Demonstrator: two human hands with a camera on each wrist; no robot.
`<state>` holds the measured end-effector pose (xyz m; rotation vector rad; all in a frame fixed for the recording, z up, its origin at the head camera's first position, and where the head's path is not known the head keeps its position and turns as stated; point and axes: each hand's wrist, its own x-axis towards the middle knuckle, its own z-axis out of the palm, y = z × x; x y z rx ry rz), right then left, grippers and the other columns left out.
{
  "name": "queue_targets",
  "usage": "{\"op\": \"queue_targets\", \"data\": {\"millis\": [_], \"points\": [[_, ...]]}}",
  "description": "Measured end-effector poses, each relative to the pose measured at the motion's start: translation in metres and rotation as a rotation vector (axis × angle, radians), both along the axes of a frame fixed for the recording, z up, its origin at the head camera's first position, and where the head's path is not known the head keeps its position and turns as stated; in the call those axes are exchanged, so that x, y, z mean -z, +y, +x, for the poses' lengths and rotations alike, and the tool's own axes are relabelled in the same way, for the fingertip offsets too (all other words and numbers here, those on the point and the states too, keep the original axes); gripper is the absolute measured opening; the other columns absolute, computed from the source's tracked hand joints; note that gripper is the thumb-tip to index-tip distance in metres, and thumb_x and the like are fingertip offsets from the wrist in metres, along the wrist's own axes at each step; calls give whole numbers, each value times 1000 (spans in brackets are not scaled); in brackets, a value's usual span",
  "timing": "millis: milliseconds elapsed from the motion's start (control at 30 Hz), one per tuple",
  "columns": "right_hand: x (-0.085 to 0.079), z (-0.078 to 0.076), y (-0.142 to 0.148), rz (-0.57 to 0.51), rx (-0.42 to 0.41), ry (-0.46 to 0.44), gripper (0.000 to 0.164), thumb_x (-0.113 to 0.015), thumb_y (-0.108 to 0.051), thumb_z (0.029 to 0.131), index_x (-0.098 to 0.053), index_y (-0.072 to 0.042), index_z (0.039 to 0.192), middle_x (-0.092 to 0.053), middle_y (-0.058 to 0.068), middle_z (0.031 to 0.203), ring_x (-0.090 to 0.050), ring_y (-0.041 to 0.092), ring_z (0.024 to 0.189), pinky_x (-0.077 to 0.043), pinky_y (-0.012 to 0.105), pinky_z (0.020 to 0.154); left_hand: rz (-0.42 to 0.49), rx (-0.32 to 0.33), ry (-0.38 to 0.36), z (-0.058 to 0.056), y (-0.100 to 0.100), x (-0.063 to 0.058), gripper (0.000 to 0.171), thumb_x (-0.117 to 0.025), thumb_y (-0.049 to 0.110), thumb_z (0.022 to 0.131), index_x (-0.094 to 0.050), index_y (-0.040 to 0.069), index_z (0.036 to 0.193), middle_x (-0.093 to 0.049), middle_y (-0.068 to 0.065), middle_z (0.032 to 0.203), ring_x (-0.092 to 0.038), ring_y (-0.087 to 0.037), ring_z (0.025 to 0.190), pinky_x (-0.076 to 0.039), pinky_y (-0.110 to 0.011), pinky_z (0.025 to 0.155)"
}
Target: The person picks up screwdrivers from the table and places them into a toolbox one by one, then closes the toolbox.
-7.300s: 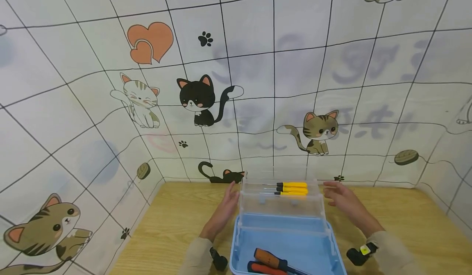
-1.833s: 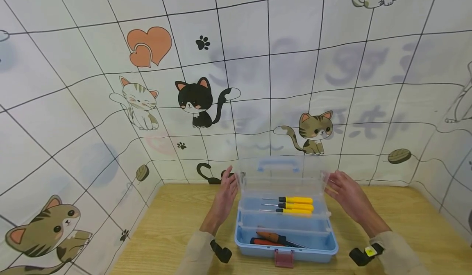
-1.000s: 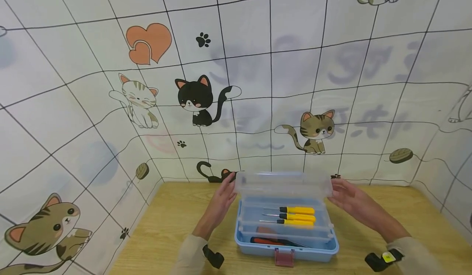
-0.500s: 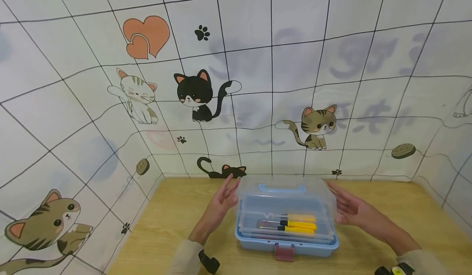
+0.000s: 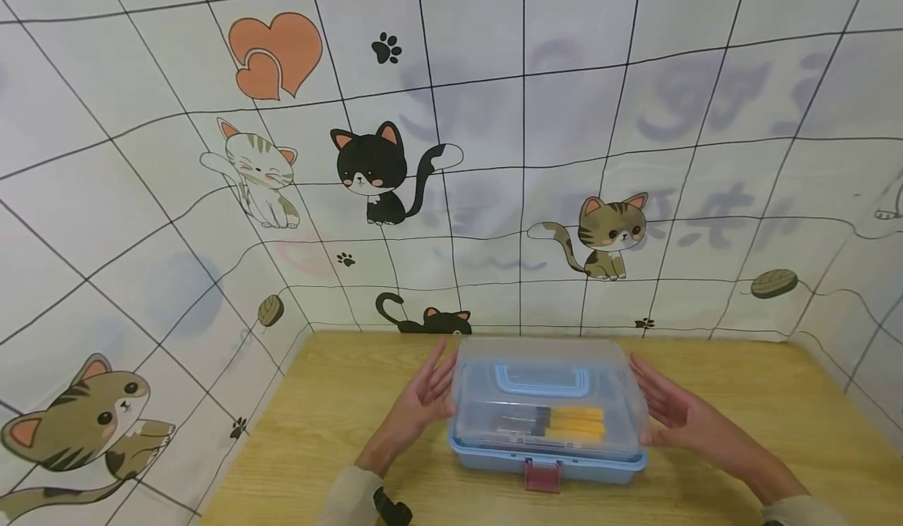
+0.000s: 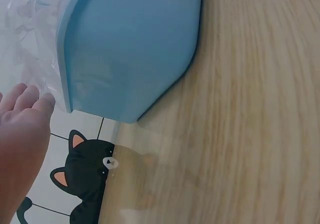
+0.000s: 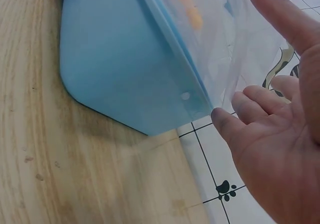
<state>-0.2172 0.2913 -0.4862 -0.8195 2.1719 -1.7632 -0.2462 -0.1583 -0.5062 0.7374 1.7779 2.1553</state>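
A light-blue toolbox (image 5: 487, 463) stands on the table with its clear lid (image 5: 476, 377) lowered over it. The blue handle (image 5: 542, 385) lies on top of the lid, and a dark pink latch (image 5: 542, 477) hangs down unfastened at the front. Through the lid show several yellow-handled screwdrivers (image 5: 574, 424). My left hand (image 5: 423, 394) is at the lid's left side with fingers extended. On the opposite side my right hand (image 5: 680, 418) has its fingers stretched along the lid; in the right wrist view, a fingertip (image 7: 220, 116) lies right at the box's rim.
The wooden table (image 5: 339, 389) extends around the toolbox on both sides. Behind it rises a wall covering (image 5: 487, 197) printed with cats and grid lines, which meets the table's back edge close behind the box.
The raised lid and its folding trays have come down over the base, covering the loose orange and red screwdrivers. Both hands have followed the lid's sides downward.
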Motion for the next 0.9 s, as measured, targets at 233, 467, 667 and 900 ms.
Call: {"op": "queue_targets", "data": {"millis": [233, 467, 667, 900], "points": [[7, 2, -1, -39, -7, 35, 104, -69, 9, 85, -1, -15, 160, -17, -18, 160, -32, -12, 136, -34, 10, 102, -16, 51, 16, 1, -4, 3, 108, -77, 10, 86, 0, 23, 161, -12, -9, 166, -19, -23, 150, -26, -26, 115], [16, 4, -1, -92, -42, 72, 107, -70, 13, 83, 2, -10, 159, -12, -6, 164, -30, -9, 138, -33, 10, 103, -45, 73, 43, 3, -6, 4, 112, -79, 5, 82, -2, 30, 160, -10, -8, 166, -14, -23, 151, -22, -25, 117], [19, 5, -1, -115, -65, 106, 108, -71, 14, 81, 2, -3, 158, -12, -4, 165, -28, -7, 141, -31, 11, 105, -113, 64, 70, 7, -5, 0, 112, -78, 2, 82, -3, 32, 160, -10, -6, 166, -15, -23, 151, -22, -24, 116], [6, 11, -5, 34, 15, 191, 106, -76, 3, 82, -5, -10, 160, -13, 19, 163, -27, -11, 139, -30, 10, 103, -334, -40, 218, 11, -3, -12, 98, -74, 10, 89, -10, 29, 160, -18, -5, 165, -18, -27, 151, -23, -42, 119]]}}
